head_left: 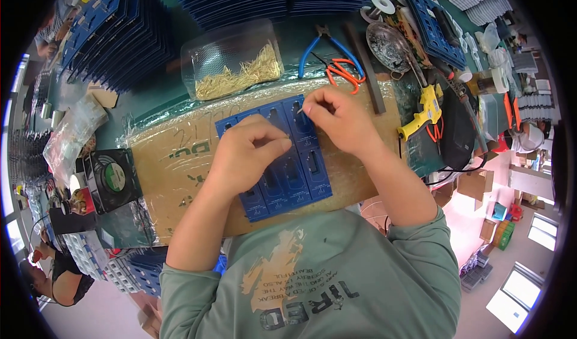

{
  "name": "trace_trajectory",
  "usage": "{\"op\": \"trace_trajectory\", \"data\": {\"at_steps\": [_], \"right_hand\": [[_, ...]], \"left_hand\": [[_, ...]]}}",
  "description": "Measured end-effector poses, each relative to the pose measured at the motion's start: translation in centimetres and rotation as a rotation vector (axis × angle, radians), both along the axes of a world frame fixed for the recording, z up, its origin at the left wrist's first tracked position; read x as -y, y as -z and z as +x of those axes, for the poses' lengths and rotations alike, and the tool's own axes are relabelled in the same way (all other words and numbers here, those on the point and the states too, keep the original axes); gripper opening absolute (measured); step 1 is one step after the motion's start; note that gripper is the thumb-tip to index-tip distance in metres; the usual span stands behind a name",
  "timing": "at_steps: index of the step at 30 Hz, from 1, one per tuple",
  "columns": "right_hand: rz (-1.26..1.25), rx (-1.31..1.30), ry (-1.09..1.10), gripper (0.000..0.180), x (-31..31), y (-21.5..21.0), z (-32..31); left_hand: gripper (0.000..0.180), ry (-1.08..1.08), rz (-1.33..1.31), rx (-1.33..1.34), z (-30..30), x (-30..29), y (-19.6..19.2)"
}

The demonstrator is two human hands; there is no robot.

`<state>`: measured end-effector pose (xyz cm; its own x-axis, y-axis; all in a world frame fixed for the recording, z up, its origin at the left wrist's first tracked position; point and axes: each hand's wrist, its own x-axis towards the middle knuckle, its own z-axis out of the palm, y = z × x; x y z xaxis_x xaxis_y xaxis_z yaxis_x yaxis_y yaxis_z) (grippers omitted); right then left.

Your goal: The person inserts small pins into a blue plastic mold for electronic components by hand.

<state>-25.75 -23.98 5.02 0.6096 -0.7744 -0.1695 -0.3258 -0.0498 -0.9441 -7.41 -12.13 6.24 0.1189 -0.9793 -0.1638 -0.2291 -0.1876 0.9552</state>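
A blue circuit board panel (291,202) with rows of slots lies on the cardboard sheet before me. My left hand (249,151) rests over the panel's left part, fingers curled and thumb against the forefinger; whatever it may hold is hidden. Above the panel's upper right corner, my right hand (344,120) pinches a small thin pin (301,109) between thumb and forefinger, close to a slot. Just beyond the panel stands a clear plastic box (207,54) with a heap of thin brass-coloured pins (240,78) in it.
Beyond the right hand lie blue-handled cutters (308,57), orange-handled pliers (344,75) and a dark metal bar (365,69). A yellow soldering gun (425,114) is farther right. Stacked blue boards (114,36) line the back. At left stands a black fan (112,180).
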Motion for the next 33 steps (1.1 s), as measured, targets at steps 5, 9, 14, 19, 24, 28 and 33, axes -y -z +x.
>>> {"op": "trace_trajectory", "data": {"at_steps": [5, 9, 14, 19, 24, 28, 33], "right_hand": [[-0.201, -0.155, -0.005, 0.014, 1.6, 1.3, 0.7], [-0.337, -0.213, -0.032, 0.017, 2.0, 1.9, 1.1], [-0.355, -0.247, -0.062, 0.015, 2.3, 1.6, 1.3], [-0.438, -0.264, -0.109, 0.014, 2.5, 1.3, 1.3], [-0.436, -0.272, -0.118, 0.013, 2.6, 0.9, 1.5], [-0.476, -0.282, -0.153, 0.012, 2.6, 1.0, 1.5], [-0.722, -0.350, -0.193, 0.010, 2.1, 1.4, 1.7]], "left_hand": [[0.007, -0.095, -0.015, -0.281, 0.5, 0.0, 1.1], [0.009, -0.121, -0.041, -0.400, 0.6, -0.2, 1.6], [0.009, -0.140, -0.039, -0.416, 0.5, -0.3, 2.1], [0.010, -0.156, -0.016, -0.428, 0.5, -0.3, 2.5], [0.010, -0.147, -0.020, -0.377, 0.4, -0.2, 2.4], [0.009, -0.132, -0.025, -0.336, 0.4, -0.2, 2.2], [0.009, -0.132, -0.035, -0.315, 0.3, -0.2, 2.4]]}}
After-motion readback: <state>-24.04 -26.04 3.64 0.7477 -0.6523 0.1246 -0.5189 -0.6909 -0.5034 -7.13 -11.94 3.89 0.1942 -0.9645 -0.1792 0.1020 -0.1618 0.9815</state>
